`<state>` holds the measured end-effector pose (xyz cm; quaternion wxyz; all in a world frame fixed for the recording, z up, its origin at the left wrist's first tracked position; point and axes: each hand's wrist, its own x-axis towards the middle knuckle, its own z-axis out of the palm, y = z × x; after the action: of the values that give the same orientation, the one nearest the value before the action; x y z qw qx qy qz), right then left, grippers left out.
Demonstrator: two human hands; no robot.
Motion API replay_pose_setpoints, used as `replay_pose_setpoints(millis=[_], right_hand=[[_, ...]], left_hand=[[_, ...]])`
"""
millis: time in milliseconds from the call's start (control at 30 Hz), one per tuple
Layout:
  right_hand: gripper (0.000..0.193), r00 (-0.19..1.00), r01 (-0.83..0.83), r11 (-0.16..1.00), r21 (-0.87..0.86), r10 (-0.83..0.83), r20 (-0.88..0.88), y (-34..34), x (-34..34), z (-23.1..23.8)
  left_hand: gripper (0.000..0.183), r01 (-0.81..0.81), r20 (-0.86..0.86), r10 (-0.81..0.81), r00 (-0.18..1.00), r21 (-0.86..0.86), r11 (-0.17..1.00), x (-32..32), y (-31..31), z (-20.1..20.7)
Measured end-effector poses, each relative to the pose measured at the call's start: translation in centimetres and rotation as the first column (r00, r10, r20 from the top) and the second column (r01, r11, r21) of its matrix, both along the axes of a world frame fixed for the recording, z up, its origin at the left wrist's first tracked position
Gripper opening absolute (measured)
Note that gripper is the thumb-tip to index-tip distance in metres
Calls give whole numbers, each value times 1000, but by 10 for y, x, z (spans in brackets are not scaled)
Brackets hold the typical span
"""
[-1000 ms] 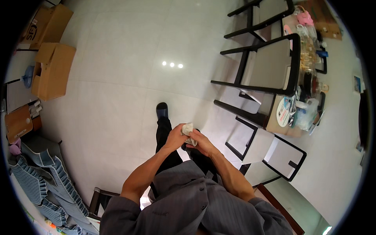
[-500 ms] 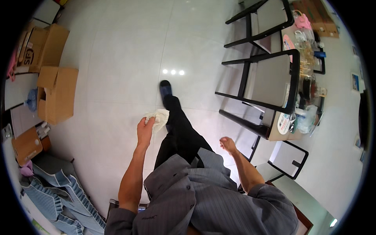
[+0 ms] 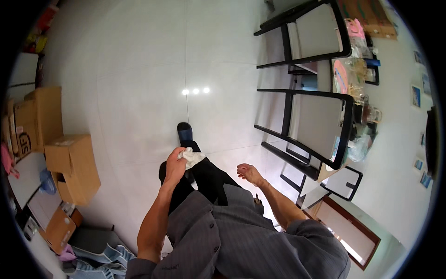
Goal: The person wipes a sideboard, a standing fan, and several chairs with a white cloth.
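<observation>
My left hand [image 3: 175,166] is closed on a crumpled off-white cloth [image 3: 193,159], which hangs out in front of my dark trouser leg. To the right of my body, my right hand [image 3: 249,173] is held in the air with its fingers loosely bent and a little apart. Nothing shows in it, and it touches nothing. Below the hands, one foot in a dark blue slipper [image 3: 185,133] stands forward on the pale tiled floor [image 3: 139,93].
Black-framed chairs [image 3: 316,123] with light grey backs line a table on the right, which bears jars, a plastic bag [image 3: 360,148] and a pink item [image 3: 355,29]. Opened cardboard boxes [image 3: 76,169] stand at the left. Bluish quilted fabric [image 3: 102,260] lies at the lower left.
The chairs and boxes have shifted in view as I walk forward. My left hand with the cloth has come lower and nearer my body; my right hand has moved left, toward my middle.
</observation>
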<state>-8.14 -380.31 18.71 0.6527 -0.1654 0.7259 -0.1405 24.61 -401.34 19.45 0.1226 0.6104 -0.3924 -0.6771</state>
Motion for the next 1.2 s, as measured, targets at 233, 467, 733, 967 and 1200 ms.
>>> replay_pose_setpoints(millis=[233,467,733,967,1200], right_hand=[[43,972,215,976,36,-210,-106,-98,43,40],[38,922,368,917,152,-340,-185,-96,134,32],[43,886,444,896,-7,-441,-145,-142,177,15],[33,804,585,809,-64,-588,-81,-210,70,-35],[32,672,656,699,-285,-713,-200,-264,-58,-73]], left_hand=[[23,17,-176,10,984,147,989,12,-118,-15],[23,361,-169,-346,923,68,930,29,-286,-3],[26,486,57,-487,872,-236,842,-91,-470,50],[21,492,-8,-607,795,-576,652,-294,-443,87],[26,381,-111,-807,580,-839,389,-503,-431,140]])
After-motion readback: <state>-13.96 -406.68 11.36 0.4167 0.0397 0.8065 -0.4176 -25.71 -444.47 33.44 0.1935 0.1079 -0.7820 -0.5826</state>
